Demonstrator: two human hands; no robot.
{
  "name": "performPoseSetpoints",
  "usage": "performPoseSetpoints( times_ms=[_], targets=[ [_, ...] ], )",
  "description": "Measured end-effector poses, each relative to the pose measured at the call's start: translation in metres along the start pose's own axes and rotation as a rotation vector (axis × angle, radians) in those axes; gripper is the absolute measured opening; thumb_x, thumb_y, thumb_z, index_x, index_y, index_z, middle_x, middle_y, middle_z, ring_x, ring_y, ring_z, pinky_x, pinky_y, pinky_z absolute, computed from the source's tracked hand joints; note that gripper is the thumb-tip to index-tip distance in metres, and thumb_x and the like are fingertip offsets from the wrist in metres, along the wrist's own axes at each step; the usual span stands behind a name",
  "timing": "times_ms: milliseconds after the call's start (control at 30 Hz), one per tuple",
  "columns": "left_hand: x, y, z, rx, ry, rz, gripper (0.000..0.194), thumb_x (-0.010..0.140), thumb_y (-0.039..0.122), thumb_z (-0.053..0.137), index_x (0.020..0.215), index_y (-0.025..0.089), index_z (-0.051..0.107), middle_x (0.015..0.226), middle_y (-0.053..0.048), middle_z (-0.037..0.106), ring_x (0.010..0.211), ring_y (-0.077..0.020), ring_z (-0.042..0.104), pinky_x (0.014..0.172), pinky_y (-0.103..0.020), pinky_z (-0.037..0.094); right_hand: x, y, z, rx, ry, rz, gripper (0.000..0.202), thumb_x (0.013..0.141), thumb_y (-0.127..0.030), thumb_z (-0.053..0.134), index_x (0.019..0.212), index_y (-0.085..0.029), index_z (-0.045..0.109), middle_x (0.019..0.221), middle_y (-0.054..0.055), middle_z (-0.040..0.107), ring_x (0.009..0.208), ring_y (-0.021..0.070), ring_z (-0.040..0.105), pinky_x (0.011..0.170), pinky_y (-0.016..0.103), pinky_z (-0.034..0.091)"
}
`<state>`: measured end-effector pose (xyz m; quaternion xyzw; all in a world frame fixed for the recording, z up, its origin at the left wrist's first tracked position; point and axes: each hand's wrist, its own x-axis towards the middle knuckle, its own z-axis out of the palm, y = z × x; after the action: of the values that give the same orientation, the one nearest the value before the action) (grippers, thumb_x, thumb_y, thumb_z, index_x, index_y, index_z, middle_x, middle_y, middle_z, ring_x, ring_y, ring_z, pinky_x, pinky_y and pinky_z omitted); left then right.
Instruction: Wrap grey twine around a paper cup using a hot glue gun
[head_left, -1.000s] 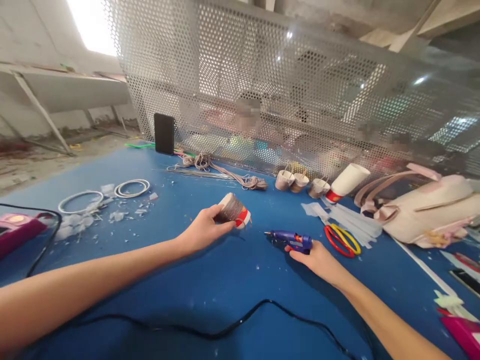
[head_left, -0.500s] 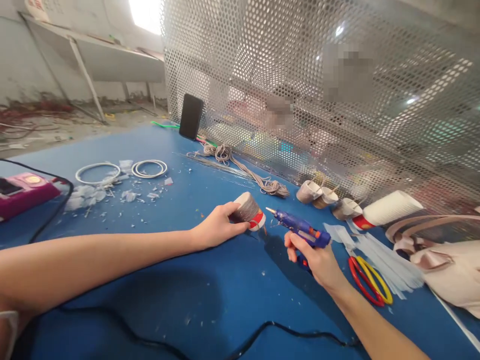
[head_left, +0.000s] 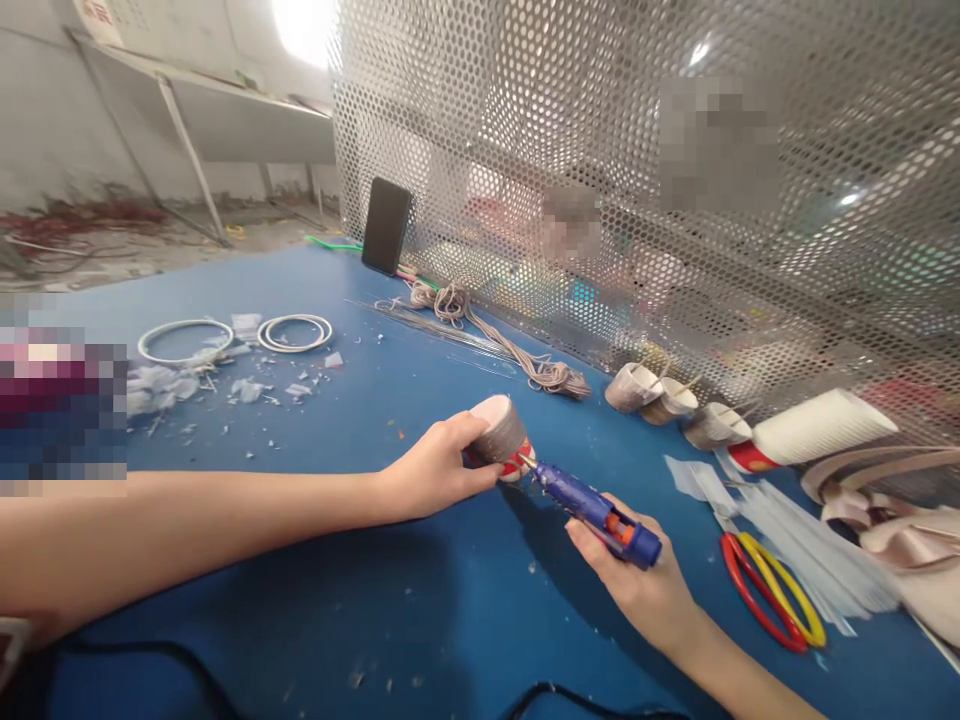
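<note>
My left hand [head_left: 442, 465] is closed around a paper cup [head_left: 504, 428] wrapped in greyish cord, with a red and white band showing at its lower end. The cup is tilted, its pale face turned up toward me. In my right hand [head_left: 637, 565] is a blue hot glue gun [head_left: 589, 505] with orange parts showing in its body. Its metal nozzle points left and meets the cup at the red band; whether it touches is hard to make out. My right fingers wrap the handle, which is mostly hidden.
Beyond the cup lie bundled cord [head_left: 555, 375] and a propped phone [head_left: 387, 226] before a perforated metal screen [head_left: 480, 120]. Rightward are small cups [head_left: 634, 387], stacked white cups [head_left: 825, 430], scissors [head_left: 772, 590] and clear strips [head_left: 817, 550]. White rings [head_left: 296, 333] and scraps lie left.
The glue gun has moved down and left, bringing its nozzle from beside the cup to its red band. The cup has tipped slightly, and the camera view has shifted a little.
</note>
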<state>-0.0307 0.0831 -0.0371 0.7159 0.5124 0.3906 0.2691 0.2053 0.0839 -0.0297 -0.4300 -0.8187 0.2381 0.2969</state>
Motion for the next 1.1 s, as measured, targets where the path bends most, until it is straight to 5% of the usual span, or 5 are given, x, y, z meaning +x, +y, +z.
performPoseSetpoints(
  times_ms=[500,733,1100],
  targets=[
    [0.0,0.002,-0.001,0.036,0.009,-0.004,0.005,0.072,0.02,0.058,0.074,0.016,0.055,0.071,0.001,0.055,0.064,-0.0122,0.049,0.059,-0.023,0.04,-0.005,-0.001,0.005,-0.174,-0.019,-0.171,0.018,0.085,-0.035,0.056,0.074,-0.02,0.055,0.056,-0.005,0.054,0.046,0.0094,0.05,0.056,0.021,0.044],
    [0.001,0.0,-0.003,-0.014,-0.038,0.013,0.012,0.074,0.025,0.059,0.082,0.015,0.06,0.079,-0.002,0.061,0.074,-0.0152,0.055,0.069,-0.025,0.043,-0.005,0.008,-0.002,-0.073,-0.02,-0.016,0.024,0.084,-0.04,0.055,0.069,-0.022,0.057,0.052,-0.002,0.053,0.045,0.0119,0.048,0.05,0.023,0.044],
    [0.001,-0.004,-0.008,-0.06,-0.075,0.008,0.02,0.071,0.022,0.058,0.089,0.015,0.062,0.084,-0.002,0.061,0.076,-0.0152,0.055,0.072,-0.026,0.045,-0.002,0.002,-0.006,0.034,0.002,0.028,0.025,0.082,-0.041,0.057,0.067,-0.021,0.059,0.056,-0.001,0.057,0.047,0.0125,0.052,0.053,0.023,0.046]
  ],
)
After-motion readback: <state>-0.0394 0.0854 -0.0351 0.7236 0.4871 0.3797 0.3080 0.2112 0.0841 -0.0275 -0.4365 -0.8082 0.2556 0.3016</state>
